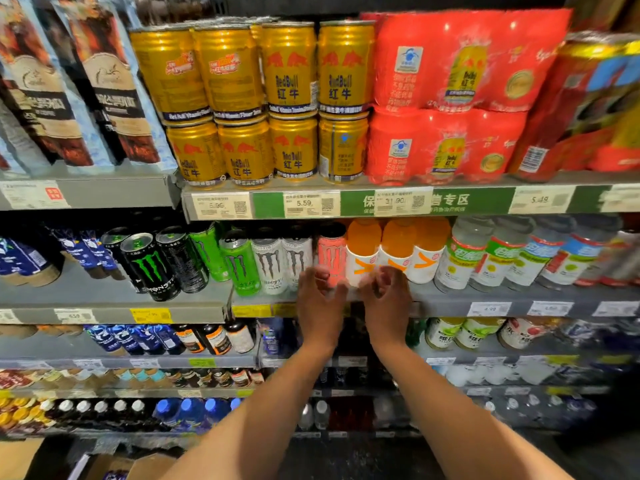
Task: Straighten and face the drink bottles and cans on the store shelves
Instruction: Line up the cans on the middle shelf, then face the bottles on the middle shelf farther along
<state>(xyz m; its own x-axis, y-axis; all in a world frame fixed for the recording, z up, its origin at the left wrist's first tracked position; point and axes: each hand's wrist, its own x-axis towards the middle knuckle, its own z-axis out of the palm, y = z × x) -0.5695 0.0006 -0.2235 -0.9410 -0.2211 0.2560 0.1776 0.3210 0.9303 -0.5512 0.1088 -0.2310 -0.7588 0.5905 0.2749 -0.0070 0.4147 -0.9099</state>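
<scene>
My left hand [320, 301] and my right hand [386, 301] are raised side by side at the front edge of the middle shelf [450, 299]. Both have loosely curled fingers and hold nothing. The left one's fingertips sit in front of the base of a pink Monster can [331, 258]. Just in front of the right one stands an orange-capped bottle [363, 251] with a white and orange label. White Monster cans [270, 263] stand left of the pink can, then green cans [240, 263] and tilted black cans [149, 266]. The hands are motion-blurred.
Gold Red Bull cans [291, 98] are stacked two high on the shelf above, beside red multipacks [450, 64]. Clear bottles with green and blue labels [460, 258] fill the right of the middle shelf. Lower shelves hold several more bottles. Cardboard boxes [138, 465] lie on the floor at bottom left.
</scene>
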